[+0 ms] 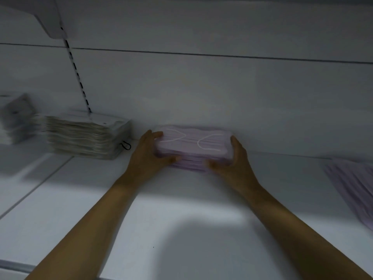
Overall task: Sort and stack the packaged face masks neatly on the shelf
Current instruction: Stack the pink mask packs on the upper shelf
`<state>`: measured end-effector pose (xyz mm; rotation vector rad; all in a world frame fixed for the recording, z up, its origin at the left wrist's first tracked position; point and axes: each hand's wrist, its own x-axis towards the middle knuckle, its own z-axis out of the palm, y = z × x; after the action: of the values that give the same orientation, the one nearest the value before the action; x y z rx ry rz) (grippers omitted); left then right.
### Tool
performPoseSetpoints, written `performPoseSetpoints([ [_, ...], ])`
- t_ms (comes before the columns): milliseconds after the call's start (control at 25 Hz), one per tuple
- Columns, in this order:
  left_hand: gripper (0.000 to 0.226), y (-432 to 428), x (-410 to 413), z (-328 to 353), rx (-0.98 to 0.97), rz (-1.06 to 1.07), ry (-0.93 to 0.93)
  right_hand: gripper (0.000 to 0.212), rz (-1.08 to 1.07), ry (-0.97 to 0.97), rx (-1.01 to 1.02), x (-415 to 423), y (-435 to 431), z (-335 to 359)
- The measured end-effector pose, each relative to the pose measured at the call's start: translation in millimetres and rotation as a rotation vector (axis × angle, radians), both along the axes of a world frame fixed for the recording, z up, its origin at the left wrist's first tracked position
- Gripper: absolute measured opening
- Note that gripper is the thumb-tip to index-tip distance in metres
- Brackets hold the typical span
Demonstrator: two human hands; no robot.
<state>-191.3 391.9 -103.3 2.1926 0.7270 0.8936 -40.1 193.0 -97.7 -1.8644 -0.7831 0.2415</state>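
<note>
Both hands grip the purple mask stack [193, 147]: the left hand [149, 153] curls round its left end, the right hand [234, 160] round its right end, with the thumbs along the front. It lies on or just above the shelf [181, 209], by the back wall [201, 93] and near a pale pile of packs [86, 136]. The stack looks light, soft and likely to slide apart, so holding both ends seems wise.
</note>
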Motion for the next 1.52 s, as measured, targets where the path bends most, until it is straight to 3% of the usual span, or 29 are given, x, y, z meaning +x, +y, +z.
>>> performPoseSetpoints([
  [80,0.102,1,-3,-3,0.034,-0.033,0.068,0.132,0.078,-0.085,-0.103,10,-3,-4],
  [200,0.112,4,-4,-5,0.063,-0.041,0.075,0.122,0.061,-0.157,-0.138,19,-8,-7],
  [400,0.088,3,-2,-8,0.082,-0.016,0.009,0.121,0.029,-0.140,0.015,18,-7,-13],
  [640,0.091,7,0,-10,0.208,0.052,-0.013,0.080,-0.077,-0.007,0.119,15,-9,-6],
  [760,0.095,7,0,-11,0.229,0.088,-0.045,0.081,-0.081,0.003,0.136,14,-10,-7],
  [920,0.100,7,1,-10,0.412,0.091,-0.052,0.075,-0.105,0.021,0.160,12,-12,-3],
  [1120,0.073,-12,1,5,0.617,0.067,-0.112,0.085,-0.178,0.017,0.200,7,-14,3],
  [1280,0.059,-44,10,17,0.776,-0.103,-0.037,0.059,-0.198,-0.109,0.201,2,-30,4],
  [1440,0.053,-116,40,40,0.703,-0.262,-0.046,0.042,-0.156,-0.193,0.266,9,-73,28],
  [1520,0.052,-165,59,46,0.550,-0.336,0.009,0.035,-0.131,-0.254,0.260,20,-106,36],
])
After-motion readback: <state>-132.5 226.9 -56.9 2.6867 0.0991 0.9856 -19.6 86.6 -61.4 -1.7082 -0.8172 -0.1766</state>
